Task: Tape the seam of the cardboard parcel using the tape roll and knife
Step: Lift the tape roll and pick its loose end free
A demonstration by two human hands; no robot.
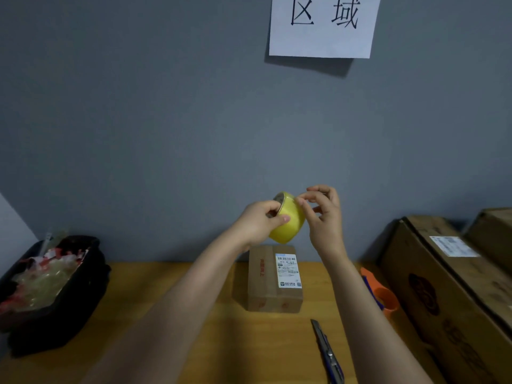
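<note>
I see my left hand (260, 221) gripping the yellow tape roll (288, 220) mid-frame, held in the air, thumb on its face. My right hand (322, 214) pinches at the roll's upper edge with its fingertips. Below them the parcel (273, 279) sits on the table (171, 314); the knife (327, 353) lies lower right. A black bin (55, 309) sits at far left.

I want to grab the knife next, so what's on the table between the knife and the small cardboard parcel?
Nothing: in the head view, only bare wooden table shows between the knife and the small cardboard parcel.
</note>
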